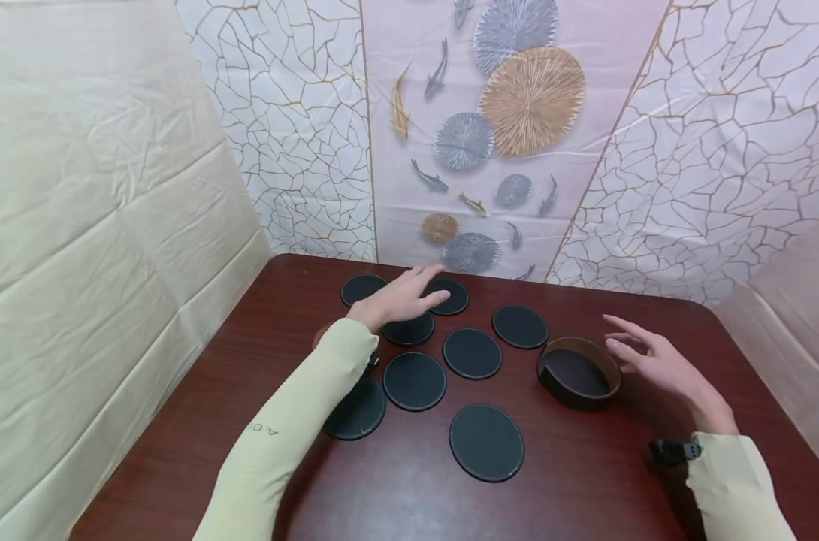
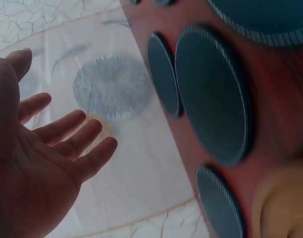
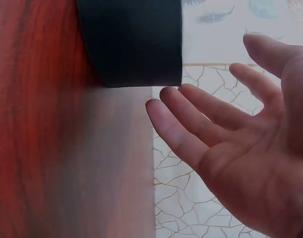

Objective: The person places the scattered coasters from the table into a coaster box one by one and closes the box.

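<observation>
My left hand (image 1: 406, 295) hovers over the far coasters with its fingers extended and nothing in its grasp. Below it lies a black round coaster (image 1: 409, 330), partly covered by the hand, with another coaster (image 1: 452, 297) just beyond the thumb. The left wrist view shows the same hand (image 2: 47, 144) with spread fingers, apart from the stitched-edge coasters (image 2: 211, 94). Beside a round coaster holder (image 1: 578, 402), black outside and brown inside, is my right hand (image 1: 663, 364). Its fingers are loosely spread and hold nothing; whether the fingertips touch the holder I cannot tell.
Several more black coasters lie flat on the dark red table (image 1: 585, 481), among them a near one (image 1: 487, 442) and a middle one (image 1: 415, 381). A brown round thing (image 1: 319, 335) is mostly hidden behind my left sleeve. A patterned backdrop (image 1: 301, 135) stands behind the table.
</observation>
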### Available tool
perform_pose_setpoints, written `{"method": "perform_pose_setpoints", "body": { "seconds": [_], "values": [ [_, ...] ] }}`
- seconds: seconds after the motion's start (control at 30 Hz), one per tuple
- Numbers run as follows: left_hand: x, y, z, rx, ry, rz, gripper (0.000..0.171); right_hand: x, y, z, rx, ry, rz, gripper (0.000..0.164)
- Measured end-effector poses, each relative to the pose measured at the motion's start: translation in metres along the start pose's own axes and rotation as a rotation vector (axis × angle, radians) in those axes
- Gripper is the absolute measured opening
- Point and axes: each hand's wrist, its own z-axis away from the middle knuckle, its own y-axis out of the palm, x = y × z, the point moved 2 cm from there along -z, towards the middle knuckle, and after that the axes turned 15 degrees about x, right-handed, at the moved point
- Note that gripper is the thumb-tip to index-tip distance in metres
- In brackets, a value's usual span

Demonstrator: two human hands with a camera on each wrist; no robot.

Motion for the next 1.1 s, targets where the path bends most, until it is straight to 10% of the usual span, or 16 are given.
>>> {"method": "perform_pose_setpoints", "body": {
  "seconds": [1.1],
  "values": [
    [-0.049, 0.043, -0.068, -0.005, 0.006, 0.131, 0.056, -0.025, 0.011, 0.01, 0.11, 0.073, -0.222, 0.057]
  ]
}}
